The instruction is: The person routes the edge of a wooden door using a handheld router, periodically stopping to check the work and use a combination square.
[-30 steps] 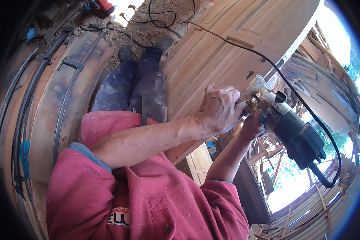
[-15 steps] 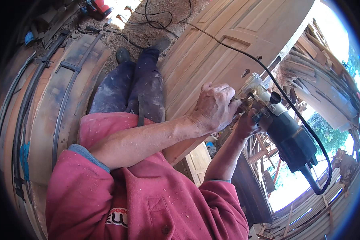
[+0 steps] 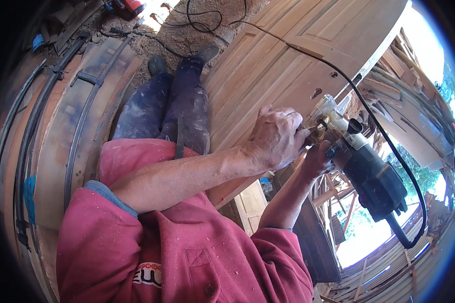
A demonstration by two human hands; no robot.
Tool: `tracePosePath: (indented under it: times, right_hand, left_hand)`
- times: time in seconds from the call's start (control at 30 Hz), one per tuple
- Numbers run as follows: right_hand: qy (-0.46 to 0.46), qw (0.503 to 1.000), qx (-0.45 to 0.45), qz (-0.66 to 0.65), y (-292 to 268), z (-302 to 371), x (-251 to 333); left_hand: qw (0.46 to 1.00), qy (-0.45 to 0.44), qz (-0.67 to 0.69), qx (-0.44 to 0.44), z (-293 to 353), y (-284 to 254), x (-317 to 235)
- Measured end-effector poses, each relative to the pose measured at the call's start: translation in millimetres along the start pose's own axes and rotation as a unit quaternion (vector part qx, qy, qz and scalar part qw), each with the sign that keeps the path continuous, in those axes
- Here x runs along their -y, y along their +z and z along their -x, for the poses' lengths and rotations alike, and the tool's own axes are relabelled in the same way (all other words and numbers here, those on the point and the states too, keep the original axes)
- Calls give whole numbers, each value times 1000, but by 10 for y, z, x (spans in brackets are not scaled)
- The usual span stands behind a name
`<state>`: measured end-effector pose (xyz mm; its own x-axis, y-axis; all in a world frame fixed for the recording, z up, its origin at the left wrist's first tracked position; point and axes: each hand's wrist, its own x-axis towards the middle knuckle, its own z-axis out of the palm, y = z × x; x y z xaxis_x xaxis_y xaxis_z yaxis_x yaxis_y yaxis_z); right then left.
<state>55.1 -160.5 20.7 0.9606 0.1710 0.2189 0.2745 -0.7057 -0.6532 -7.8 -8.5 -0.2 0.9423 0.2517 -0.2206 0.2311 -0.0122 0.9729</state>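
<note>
A handheld router [image 3: 371, 177] with a black body, pale collar and clear base [image 3: 326, 106] is tilted in front of me at the right. My right hand [image 3: 319, 160] comes up from below and grips it near the collar, with the fingers partly hidden behind it. My left hand [image 3: 275, 136] reaches across, knuckles up, its fingers and thumb pinched at the router's bit end. A small metal piece shows by the left fingertips, too hidden to name. A black cord [image 3: 374, 121] loops from the router's tail up over the door.
A wooden panelled door [image 3: 268, 76] with cut-out holes lies beyond my hands. Boards with long bar clamps [image 3: 81, 126] are at the left. Cables [image 3: 202, 22] and a red tool [image 3: 131, 7] lie on the shavings-covered ground. Stacked timber [image 3: 409, 111] stands at the right.
The router's body has swung slightly right and down in the picture, and the view has shifted a little. Both hands stay at the router's bit end.
</note>
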Motion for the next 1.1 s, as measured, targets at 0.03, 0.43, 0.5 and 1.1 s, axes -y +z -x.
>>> tracePosePath:
  times: [0.03, 0.43, 0.5, 1.1]
  right_hand:
    - [-32, 999, 4, -1, 17, -24, 0]
    - [-85, 988, -36, 120, 45, 101, 13]
    - [-40, 997, -14, 67, 61, 51, 54]
    - [-11, 998, -27, -50, 153, -370, 57]
  left_hand:
    - [1000, 2, 4, 0, 5, 0, 7]
    - [1000, 22, 12, 9, -6, -52, 24]
    - [1000, 27, 10, 6, -14, -51, 16]
    - [997, -11, -78, 12, -369, -75, -141]
